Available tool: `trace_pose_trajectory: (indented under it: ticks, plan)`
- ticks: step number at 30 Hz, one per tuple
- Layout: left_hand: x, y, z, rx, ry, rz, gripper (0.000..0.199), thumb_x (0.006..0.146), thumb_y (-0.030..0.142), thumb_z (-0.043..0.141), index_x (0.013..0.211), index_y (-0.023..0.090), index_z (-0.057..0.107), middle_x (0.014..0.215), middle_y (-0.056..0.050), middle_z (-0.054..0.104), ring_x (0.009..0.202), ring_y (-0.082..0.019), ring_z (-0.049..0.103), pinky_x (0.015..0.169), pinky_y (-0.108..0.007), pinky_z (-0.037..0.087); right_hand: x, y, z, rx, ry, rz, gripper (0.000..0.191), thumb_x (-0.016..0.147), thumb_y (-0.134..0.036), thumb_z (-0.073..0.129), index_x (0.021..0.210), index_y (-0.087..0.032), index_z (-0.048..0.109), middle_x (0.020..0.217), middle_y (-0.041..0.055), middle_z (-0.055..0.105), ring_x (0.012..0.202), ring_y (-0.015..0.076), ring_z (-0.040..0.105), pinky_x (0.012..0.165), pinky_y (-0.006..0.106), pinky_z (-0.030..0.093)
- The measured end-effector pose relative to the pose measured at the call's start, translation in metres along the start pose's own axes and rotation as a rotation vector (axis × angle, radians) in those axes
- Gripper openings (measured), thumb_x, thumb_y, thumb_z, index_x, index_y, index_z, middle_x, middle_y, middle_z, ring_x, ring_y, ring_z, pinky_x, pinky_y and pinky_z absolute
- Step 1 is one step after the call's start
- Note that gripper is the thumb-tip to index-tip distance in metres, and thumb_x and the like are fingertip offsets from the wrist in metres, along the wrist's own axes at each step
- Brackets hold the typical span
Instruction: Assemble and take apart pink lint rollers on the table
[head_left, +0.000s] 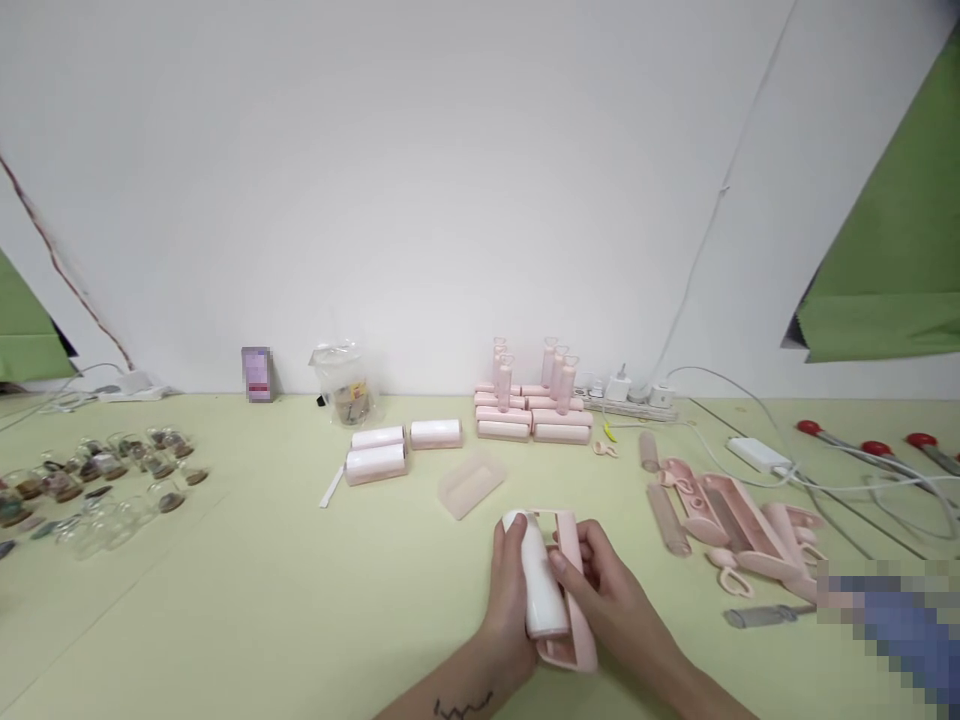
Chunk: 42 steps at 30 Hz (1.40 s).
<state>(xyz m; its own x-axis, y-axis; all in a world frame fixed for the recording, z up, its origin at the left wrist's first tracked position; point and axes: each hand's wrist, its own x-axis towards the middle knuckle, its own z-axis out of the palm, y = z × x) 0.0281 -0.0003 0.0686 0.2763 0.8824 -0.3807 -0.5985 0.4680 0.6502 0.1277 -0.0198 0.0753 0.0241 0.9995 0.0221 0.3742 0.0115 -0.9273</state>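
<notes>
Where a white wall [450, 180] rises at the far side, a pale green table [262, 600] stretches toward the near edge. Green cloth [892, 230] hangs at the far right. On the left, small glass domes [109, 465] stand in a cluster; on the right lie loose pink parts [750, 520]. A stack of pink rollers [534, 425] sits far, by the wall, with small clear bottles [504, 385] upright on it.

Near the middle, the left hand [510, 590] wraps around a white roll [544, 585], while the right hand [600, 575] grips the right side of a pink frame [571, 545]. The roll lies along the frame's left side; whether it is seated there, I cannot tell. Three more white rolls [376, 464] lie farther left, and a shallow pink tray [471, 485] rests beyond the hands. Smallest is a pink heart-shaped clip [605, 450], just right of the stack.
</notes>
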Motion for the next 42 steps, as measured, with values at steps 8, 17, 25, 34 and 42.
trace_pose_trajectory:
  ticks: [8,17,25,34,42]
  plan:
    - [-0.004,-0.003,-0.003,0.063,-0.092,-0.038,0.042,0.073,0.059,0.048,0.097,0.024,0.042,0.084,-0.002,0.058,0.077,-0.018,0.059,0.065,-0.027,0.045,0.002,0.007,-0.009,-0.098,-0.031,0.049,0.029,0.080,-0.052,0.039,0.074,-0.024,0.035,0.058,-0.0070,0.043,0.053,0.0129,0.046,0.050,0.022,0.037]
    - [0.004,0.003,-0.013,0.336,-0.315,0.155,0.064,0.058,0.037,0.073,0.105,0.026,0.031,0.081,0.001,0.053,0.072,-0.015,0.055,0.063,-0.024,0.042,0.008,0.025,-0.017,-0.444,0.010,-0.119,0.026,0.084,-0.048,0.031,0.072,-0.025,0.033,0.056,-0.0052,0.048,0.049,0.0148,0.050,0.047,0.023,0.034]
    - [0.003,0.054,-0.023,1.145,-0.362,0.159,0.080,0.049,0.034,0.076,0.117,0.027,0.035,0.083,0.002,0.053,0.076,-0.018,0.050,0.065,-0.027,0.039,0.024,-0.010,-0.055,-0.574,-0.248,-0.288,0.014,0.080,-0.034,0.045,0.091,-0.026,0.048,0.075,-0.0025,0.056,0.062,0.0131,0.053,0.054,0.021,0.036]
    - [-0.036,0.054,-0.028,1.561,-0.348,0.181,0.050,0.060,0.052,0.062,0.104,0.031,0.050,0.092,0.000,0.059,0.073,-0.021,0.055,0.057,-0.027,0.037,0.007,-0.029,-0.040,-0.923,-0.379,-0.506,0.005,0.060,-0.020,0.047,0.064,-0.021,0.050,0.061,-0.0008,0.058,0.051,0.0143,0.048,0.046,0.023,0.019]
    - [-0.030,0.062,-0.020,1.769,-0.573,0.229,0.061,0.052,0.054,0.067,0.105,0.033,0.047,0.087,0.002,0.060,0.073,-0.022,0.057,0.050,-0.023,0.033,-0.004,-0.033,-0.041,-0.773,-0.458,-0.464,0.008,0.058,-0.013,0.041,0.058,-0.019,0.046,0.053,-0.0032,0.051,0.048,0.0101,0.044,0.044,0.019,0.023]
